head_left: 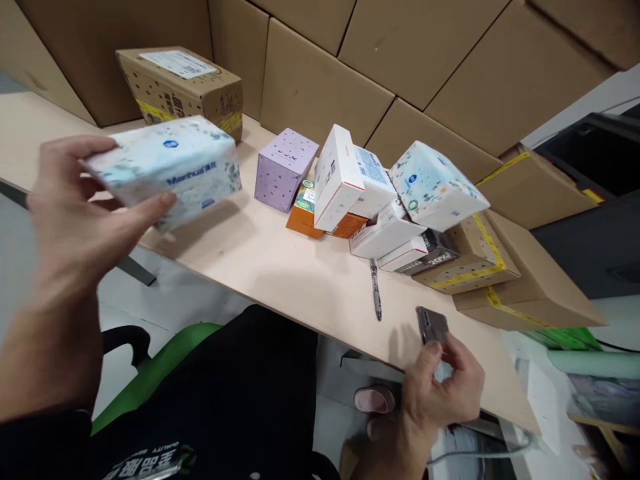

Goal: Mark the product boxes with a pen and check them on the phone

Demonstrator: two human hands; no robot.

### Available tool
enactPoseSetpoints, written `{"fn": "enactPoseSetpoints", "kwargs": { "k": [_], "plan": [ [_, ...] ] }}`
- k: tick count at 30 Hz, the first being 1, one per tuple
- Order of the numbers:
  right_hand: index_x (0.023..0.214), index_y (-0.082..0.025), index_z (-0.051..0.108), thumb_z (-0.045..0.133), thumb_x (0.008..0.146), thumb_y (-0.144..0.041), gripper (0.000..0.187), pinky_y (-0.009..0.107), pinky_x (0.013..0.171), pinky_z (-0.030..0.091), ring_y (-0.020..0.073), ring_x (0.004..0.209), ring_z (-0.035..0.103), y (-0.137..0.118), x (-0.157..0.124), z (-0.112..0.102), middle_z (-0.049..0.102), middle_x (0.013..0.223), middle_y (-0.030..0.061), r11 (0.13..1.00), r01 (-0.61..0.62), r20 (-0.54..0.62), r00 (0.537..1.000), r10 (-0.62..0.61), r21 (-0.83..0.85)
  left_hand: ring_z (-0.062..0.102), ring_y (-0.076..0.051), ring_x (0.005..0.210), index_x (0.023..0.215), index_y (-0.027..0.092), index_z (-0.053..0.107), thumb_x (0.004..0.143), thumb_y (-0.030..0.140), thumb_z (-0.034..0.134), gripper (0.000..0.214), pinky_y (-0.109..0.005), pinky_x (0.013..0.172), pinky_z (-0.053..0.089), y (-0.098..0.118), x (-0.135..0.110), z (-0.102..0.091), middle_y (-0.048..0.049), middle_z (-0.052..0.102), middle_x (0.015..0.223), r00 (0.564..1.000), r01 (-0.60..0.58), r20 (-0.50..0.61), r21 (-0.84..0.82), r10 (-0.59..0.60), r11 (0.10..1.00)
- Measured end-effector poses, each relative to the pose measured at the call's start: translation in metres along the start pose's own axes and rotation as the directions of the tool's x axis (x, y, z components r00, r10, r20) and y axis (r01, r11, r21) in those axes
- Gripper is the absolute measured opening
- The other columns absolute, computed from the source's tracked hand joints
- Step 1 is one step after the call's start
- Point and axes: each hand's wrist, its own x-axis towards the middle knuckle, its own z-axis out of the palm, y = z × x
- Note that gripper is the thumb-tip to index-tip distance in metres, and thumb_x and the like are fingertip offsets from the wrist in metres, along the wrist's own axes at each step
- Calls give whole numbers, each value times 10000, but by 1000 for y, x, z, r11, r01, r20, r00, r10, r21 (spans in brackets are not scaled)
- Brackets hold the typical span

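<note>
My left hand [95, 207] grips a soft tissue pack [173, 160] in pale blue floral wrap, its fingers behind and thumb across the front. The pack is raised over the left side of the table. At the front edge on the right, my right hand [443, 387] has its fingers curled together. A pale patch shows between them, but I cannot make out what it is. Just beyond those fingers lies a dark phone [431, 323], partly covered by the hand. To its left, a pen [375, 290] rests on the tabletop.
Behind the pen are a lilac box [285, 170], an orange carton [304, 220], a white box [339, 177] and another tissue pack [433, 187] atop stacked boxes. A taped cardboard box [185, 87] stands back left. Large cartons [325, 73] wall the rear. The table edge [240, 293] runs before me.
</note>
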Motion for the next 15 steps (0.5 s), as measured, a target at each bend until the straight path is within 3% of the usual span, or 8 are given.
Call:
{"fn": "enactPoseSetpoints", "kwargs": {
  "k": [2, 4, 6, 9, 13, 15],
  "plan": [
    [1111, -140, 734, 699, 920, -184, 199, 398, 758, 614, 250, 832, 748, -15, -2, 7, 795, 988, 157, 993, 64, 16, 998, -66, 95, 480, -391, 1426, 1455, 83, 484, 825, 612, 787, 876, -591, 1064, 427, -5, 19, 20, -69, 497, 1536, 1000, -7, -9, 108, 8, 994],
    [1111, -142, 719, 699, 917, -149, 195, 374, 753, 612, 241, 855, 749, -24, -4, 12, 791, 977, 141, 983, 105, 49, 992, -114, 153, 379, -381, 1503, 1429, 104, 487, 759, 708, 784, 949, -586, 1139, 298, -16, 39, 45, -50, 513, 1525, 1000, -6, -12, 41, 7, 999],
    [1116, -141, 709, 700, 914, -130, 203, 358, 750, 611, 233, 857, 748, -27, -7, 16, 789, 971, 132, 976, 134, 69, 987, -148, 171, 245, -394, 1562, 1409, 74, 447, 751, 774, 745, 1005, -573, 1056, 249, -30, 57, 70, -93, 479, 1539, 997, -16, 74, 7, 15, 1000],
    [1114, -134, 707, 705, 911, -119, 204, 333, 732, 608, 220, 836, 746, -23, -13, 20, 787, 966, 133, 975, 144, 90, 983, -161, 172, 204, -400, 1561, 1454, 28, 364, 801, 795, 689, 1059, -537, 909, 265, -47, 75, 99, -182, 447, 1517, 979, -90, 181, -31, 95, 995],
    [1111, -132, 711, 699, 925, -145, 186, 325, 733, 610, 225, 848, 754, -19, -22, 23, 783, 950, 128, 978, 116, 130, 982, -139, 171, 205, -436, 1541, 1563, 38, 188, 710, 879, 677, 1294, -513, 878, 328, -51, 93, 107, -224, 351, 1545, 912, -32, 401, -138, 85, 990],
    [1107, -131, 716, 692, 934, -159, 176, 325, 736, 612, 225, 848, 757, -19, -25, 25, 784, 943, 127, 980, 96, 143, 982, -121, 173, 172, -412, 1548, 1555, 72, 267, 687, 890, 692, 1266, -574, 996, 324, -43, 107, 99, -186, 290, 1585, 930, 18, 367, -118, 27, 993]
  ]
}}
